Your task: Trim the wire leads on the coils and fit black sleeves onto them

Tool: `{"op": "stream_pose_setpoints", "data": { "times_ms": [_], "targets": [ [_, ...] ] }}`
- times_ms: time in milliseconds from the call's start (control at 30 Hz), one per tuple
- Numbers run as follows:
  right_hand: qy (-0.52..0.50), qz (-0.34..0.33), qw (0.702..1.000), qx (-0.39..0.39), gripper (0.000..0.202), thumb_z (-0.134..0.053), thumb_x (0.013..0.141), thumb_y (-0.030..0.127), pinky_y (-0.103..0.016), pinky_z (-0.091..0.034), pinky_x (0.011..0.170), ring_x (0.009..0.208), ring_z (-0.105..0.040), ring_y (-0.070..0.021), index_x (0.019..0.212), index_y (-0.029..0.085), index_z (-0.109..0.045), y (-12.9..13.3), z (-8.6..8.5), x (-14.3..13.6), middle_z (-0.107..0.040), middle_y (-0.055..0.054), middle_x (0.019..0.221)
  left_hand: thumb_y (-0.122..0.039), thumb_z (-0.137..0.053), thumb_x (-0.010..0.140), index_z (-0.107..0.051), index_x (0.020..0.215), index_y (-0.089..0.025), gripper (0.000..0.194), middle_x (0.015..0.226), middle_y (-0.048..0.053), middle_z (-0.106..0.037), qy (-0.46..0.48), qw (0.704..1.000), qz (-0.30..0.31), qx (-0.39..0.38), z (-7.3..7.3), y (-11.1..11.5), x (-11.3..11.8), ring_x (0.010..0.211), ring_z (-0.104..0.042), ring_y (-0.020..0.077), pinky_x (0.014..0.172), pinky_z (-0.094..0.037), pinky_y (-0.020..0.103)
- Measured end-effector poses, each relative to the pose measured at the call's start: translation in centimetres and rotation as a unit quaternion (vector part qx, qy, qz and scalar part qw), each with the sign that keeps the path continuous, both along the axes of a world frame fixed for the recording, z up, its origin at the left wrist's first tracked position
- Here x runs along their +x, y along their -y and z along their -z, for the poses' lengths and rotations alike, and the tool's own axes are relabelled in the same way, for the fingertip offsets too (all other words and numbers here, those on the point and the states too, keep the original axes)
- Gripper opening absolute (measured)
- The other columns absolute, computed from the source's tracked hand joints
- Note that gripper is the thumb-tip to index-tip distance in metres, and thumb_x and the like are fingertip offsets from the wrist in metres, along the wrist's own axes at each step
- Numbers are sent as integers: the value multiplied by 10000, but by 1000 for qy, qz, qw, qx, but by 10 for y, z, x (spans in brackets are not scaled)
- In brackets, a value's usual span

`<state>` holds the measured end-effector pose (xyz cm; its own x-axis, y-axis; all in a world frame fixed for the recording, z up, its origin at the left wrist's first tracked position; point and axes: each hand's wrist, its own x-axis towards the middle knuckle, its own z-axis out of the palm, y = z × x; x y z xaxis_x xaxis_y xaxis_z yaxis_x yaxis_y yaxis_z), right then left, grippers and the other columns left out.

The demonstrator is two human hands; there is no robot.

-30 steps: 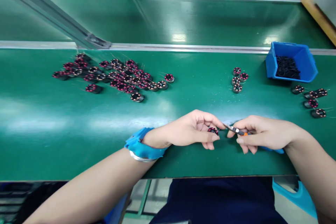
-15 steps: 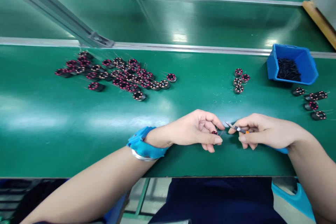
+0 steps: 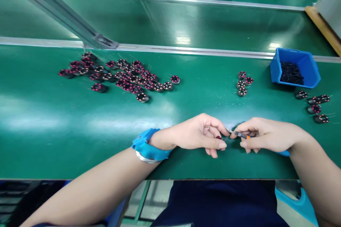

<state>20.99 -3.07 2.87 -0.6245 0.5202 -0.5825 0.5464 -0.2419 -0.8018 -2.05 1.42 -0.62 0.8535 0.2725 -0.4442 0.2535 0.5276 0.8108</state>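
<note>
My left hand [image 3: 206,135] is closed round a small wound motor stator [image 3: 218,137], mostly hidden behind the fingers, with thin wire ends sticking out to the right. In my right hand [image 3: 261,135] is a pair of small tweezers or nippers [image 3: 241,134] with a dark body and an orange part; which kind I cannot tell. Its metal tip points left and lies at the wires, close to my left fingertips. Above my hands stands a small group of stators [image 3: 242,83] with red and copper windings.
A large cluster of stators [image 3: 133,78] covers the left middle of the green table [image 3: 66,134]. To the right are a blue bin [image 3: 310,72] holding black pieces and several more stators [image 3: 315,108]. A metal rail [image 3: 191,50] runs behind them.
My right hand has brought the tool left and slightly down, so its tip now meets the wires by my left fingers. The left hand keeps its hold on the stator.
</note>
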Motion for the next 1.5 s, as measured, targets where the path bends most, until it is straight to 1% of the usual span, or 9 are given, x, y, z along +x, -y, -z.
{"op": "stream_pose_setpoints", "data": {
  "times_ms": [133, 200, 300, 433, 733, 933, 1100, 1300, 1500],
  "targets": [
    [1, -2, 1000, 1, 250, -556, 868, 270, -219, -440, 538, 597, -573, -114, 1066, 134, -627, 0, 0, -1, -625, -13, 711, -345, -833, 658, -650, 954, -128, 411, 715, 13, -740, 7, 1000, -4, 5, 1, 1, -1, 578, -711, 113, 541, -578, 170],
    [-3, -3, 1000, 2, 211, -558, 866, 275, -218, -439, 537, 592, -569, -112, 1010, 138, -628, 0, 1, 0, -623, -11, 710, -347, -827, 667, -652, 953, -129, 400, 712, 13, -737, 9, 1000, -3, 9, 2, 1, -1, 583, -710, 112, 549, -579, 176],
    [-9, 6, 1000, 1, 121, -555, 859, 269, -215, -442, 540, 592, -569, -109, 845, 155, -595, 0, 1, -1, -614, -4, 696, -347, -825, 674, -658, 993, -132, 420, 728, 19, -741, 13, 1000, 4, 13, 2, 1, -1, 587, -707, 111, 554, -577, 179],
    [-18, 10, 1000, -2, 152, -547, 855, 264, -209, -431, 528, 574, -559, -101, 737, 170, -522, -1, 1, -2, -597, 3, 676, -352, -816, 688, -660, 1029, -133, 434, 752, 31, -747, 12, 1000, 18, 19, 1, 2, -1, 595, -706, 112, 562, -575, 182],
    [-15, -17, 1000, 6, 111, -549, 859, 264, -209, -418, 525, 589, -553, -105, 820, 160, -557, -2, -1, -3, -593, 2, 686, -419, -818, 663, -664, 1007, -131, 474, 748, 43, -751, 2, 999, 33, 24, 2, 2, 0, 580, -705, 115, 552, -576, 183],
    [-20, -24, 999, 10, 140, -526, 875, 253, -208, -420, 531, 578, -550, -99, 768, 163, -520, -2, -1, -2, -585, 3, 680, -433, -811, 668, -659, 1039, -137, 498, 775, 48, -753, 6, 999, 36, 23, 4, 2, 0, 589, -706, 115, 557, -579, 187],
    [-23, -32, 999, 33, 186, -509, 890, 255, -209, -406, 521, 558, -542, -97, 724, 174, -486, -2, 3, 1, -578, 8, 670, -399, -803, 696, -661, 1046, -145, 455, 786, 42, -750, 10, 999, 39, 31, 4, 3, 0, 602, -707, 122, 564, -585, 202],
    [-29, -29, 997, 64, 203, -494, 909, 271, -209, -392, 505, 539, -525, -92, 734, 170, -508, 0, 3, 5, -585, 2, 675, -383, -805, 693, -654, 1051, -153, 452, 802, 39, -747, 9, 998, 29, 46, 3, 3, 1, 607, -703, 120, 572, -587, 215],
    [-14, -3, 996, 93, 204, -479, 919, 294, -208, -384, 491, 530, -507, -91, 787, 164, -564, 5, 3, 7, -589, 5, 668, -289, -788, 718, -654, 1095, -139, 427, 895, 71, -754, 44, 996, 6, 80, 2, 4, -1, 729, -724, 148, 697, -600, 266]
  ]
}}
